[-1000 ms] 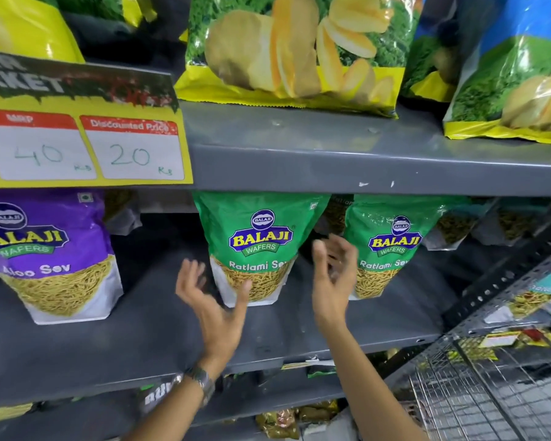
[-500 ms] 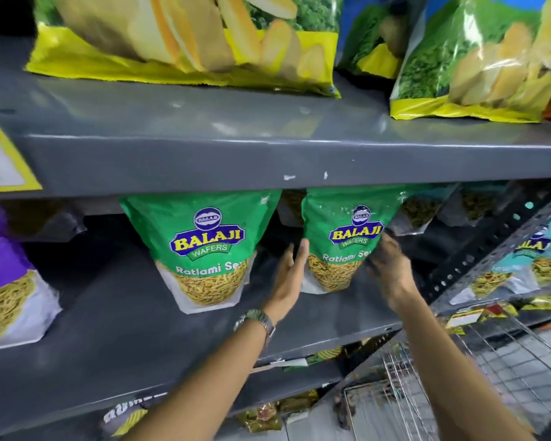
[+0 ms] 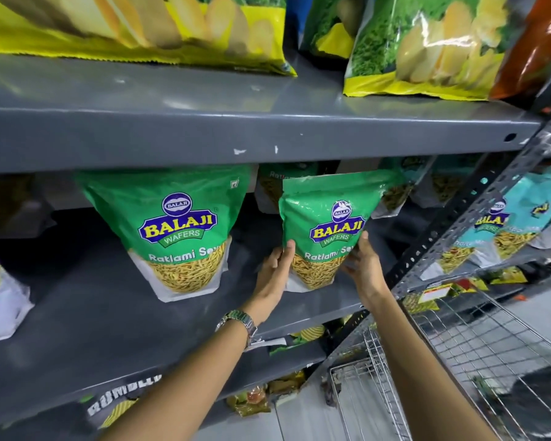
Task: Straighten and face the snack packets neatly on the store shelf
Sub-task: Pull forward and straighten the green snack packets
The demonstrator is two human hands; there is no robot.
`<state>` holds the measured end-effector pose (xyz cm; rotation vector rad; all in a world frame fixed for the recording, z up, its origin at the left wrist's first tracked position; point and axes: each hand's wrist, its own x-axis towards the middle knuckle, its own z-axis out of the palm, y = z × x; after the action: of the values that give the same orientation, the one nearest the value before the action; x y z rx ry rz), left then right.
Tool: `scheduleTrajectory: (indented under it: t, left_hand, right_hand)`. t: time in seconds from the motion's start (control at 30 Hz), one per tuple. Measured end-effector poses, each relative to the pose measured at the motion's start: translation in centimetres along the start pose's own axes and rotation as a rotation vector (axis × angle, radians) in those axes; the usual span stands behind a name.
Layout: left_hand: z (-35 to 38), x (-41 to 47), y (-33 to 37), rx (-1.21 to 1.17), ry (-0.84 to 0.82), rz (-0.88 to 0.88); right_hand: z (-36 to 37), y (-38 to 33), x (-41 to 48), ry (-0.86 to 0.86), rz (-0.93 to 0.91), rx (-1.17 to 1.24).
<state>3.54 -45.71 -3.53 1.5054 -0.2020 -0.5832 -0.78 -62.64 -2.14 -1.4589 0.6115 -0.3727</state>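
Two green snack packets on the middle shelf [image 3: 109, 300]: the left packet [image 3: 175, 230] stands faced, and the left hand [image 3: 272, 275] and right hand [image 3: 365, 265] have fingers clamped on the right packet [image 3: 328, 224]. Best to square it level, label forward, beside its neighbour.

left hand [image 3: 275, 271] shifted from open air beside the first Ratlami Sev packet to the 9 o'clock edge of the right-hand green packet [image 3: 326, 230], right hand [image 3: 365, 265] now clasping its 3 o'clock edge, packet gripped between both palms
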Motion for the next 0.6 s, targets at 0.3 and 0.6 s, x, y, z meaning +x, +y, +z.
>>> scheduleTrajectory:
  t: [0.3, 0.6]
  left_hand:
    - [1.8, -2.9, -1.0, 0.087, -0.001, 0.009]
    - [1.9, -3.2, -1.5, 0.078, 0.018, 0.023]
  right_hand:
    - [-1.8, 0.4, -3.8, 0.016, -0.040, -0.015]
    - [-1.6, 0.5, -4.2, 0.066, -0.035, -0.021]
